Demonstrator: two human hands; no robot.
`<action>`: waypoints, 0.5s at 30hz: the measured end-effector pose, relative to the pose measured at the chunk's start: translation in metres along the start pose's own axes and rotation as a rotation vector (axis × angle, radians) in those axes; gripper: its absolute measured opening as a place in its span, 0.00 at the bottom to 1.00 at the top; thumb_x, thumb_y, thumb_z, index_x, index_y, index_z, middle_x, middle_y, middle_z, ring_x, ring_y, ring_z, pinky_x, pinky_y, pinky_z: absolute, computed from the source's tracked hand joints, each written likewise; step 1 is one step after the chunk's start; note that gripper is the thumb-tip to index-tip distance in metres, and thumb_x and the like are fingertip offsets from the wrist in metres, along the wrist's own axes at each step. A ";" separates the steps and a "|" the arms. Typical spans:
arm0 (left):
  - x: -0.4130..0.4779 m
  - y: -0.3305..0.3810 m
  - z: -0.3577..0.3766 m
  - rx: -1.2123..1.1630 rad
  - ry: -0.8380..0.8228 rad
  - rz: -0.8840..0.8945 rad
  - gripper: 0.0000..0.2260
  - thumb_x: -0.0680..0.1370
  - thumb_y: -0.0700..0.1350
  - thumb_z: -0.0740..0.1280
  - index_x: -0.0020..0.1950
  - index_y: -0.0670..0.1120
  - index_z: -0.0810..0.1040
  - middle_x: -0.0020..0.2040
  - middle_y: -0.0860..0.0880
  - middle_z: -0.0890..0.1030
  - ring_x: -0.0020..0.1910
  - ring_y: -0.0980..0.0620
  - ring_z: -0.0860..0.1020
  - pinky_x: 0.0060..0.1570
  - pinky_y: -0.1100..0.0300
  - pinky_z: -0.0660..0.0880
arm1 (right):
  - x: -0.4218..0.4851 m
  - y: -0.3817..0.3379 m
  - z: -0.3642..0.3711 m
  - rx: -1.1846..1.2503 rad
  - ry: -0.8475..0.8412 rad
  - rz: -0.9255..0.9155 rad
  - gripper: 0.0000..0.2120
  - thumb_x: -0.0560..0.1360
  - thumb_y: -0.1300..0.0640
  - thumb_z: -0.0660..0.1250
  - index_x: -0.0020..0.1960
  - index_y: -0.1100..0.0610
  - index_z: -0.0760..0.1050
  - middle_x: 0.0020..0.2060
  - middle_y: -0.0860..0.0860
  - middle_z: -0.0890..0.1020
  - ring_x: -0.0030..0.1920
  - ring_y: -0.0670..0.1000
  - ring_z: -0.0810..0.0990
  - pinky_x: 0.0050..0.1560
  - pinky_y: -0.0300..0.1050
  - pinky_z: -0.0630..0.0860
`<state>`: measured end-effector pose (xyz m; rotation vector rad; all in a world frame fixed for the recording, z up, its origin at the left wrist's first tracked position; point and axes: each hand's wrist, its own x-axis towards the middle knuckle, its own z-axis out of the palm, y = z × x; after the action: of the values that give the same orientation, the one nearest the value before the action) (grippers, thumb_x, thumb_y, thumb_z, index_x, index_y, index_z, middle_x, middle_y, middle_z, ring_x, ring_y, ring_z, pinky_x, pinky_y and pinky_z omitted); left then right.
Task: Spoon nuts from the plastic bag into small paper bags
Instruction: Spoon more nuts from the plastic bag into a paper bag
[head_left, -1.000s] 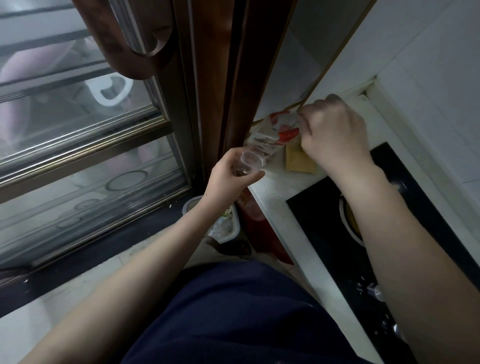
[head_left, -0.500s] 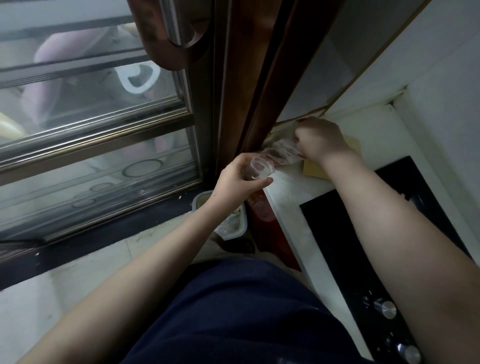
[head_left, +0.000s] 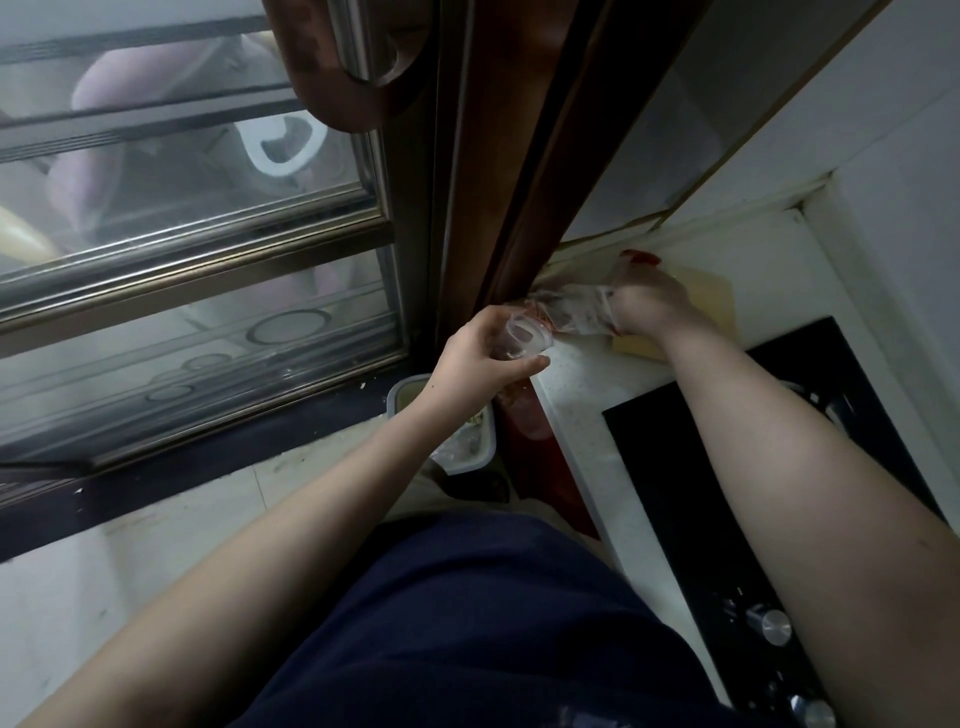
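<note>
Left hand (head_left: 480, 364) curls round a small clear plastic cup (head_left: 522, 338), right hand (head_left: 647, 306) grips the plastic bag (head_left: 571, 312) lying on the table (head_left: 576, 395), bag's long axis running between hands, its near end touching the cup

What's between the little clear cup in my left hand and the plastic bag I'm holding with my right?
Nothing visible. The clear cup in the left hand sits right at the plastic bag, which the right hand grips on the white counter. Whether they touch is unclear.
</note>
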<state>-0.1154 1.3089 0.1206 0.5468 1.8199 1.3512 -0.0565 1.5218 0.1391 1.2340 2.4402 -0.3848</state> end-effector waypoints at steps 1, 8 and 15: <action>0.001 0.000 0.001 0.002 -0.002 -0.002 0.24 0.71 0.47 0.77 0.65 0.49 0.74 0.52 0.49 0.81 0.51 0.52 0.81 0.54 0.51 0.80 | -0.001 0.001 -0.002 0.042 -0.014 0.019 0.22 0.79 0.55 0.60 0.66 0.68 0.64 0.57 0.63 0.77 0.57 0.62 0.78 0.50 0.49 0.73; 0.003 0.001 0.004 0.029 -0.030 -0.020 0.25 0.71 0.47 0.77 0.65 0.49 0.74 0.53 0.52 0.81 0.51 0.53 0.80 0.54 0.53 0.80 | -0.001 0.006 -0.011 0.386 -0.173 0.147 0.15 0.81 0.59 0.59 0.65 0.62 0.72 0.58 0.60 0.78 0.48 0.52 0.80 0.47 0.44 0.79; 0.005 0.001 0.008 0.053 -0.060 -0.029 0.26 0.71 0.48 0.77 0.66 0.47 0.73 0.53 0.48 0.81 0.51 0.51 0.80 0.53 0.50 0.80 | -0.010 0.026 -0.020 0.360 -0.079 -0.020 0.18 0.83 0.58 0.51 0.69 0.66 0.66 0.61 0.64 0.75 0.60 0.60 0.75 0.57 0.46 0.69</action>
<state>-0.1117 1.3174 0.1187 0.5802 1.8127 1.2576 -0.0338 1.5373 0.1596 1.3038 2.3848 -0.8930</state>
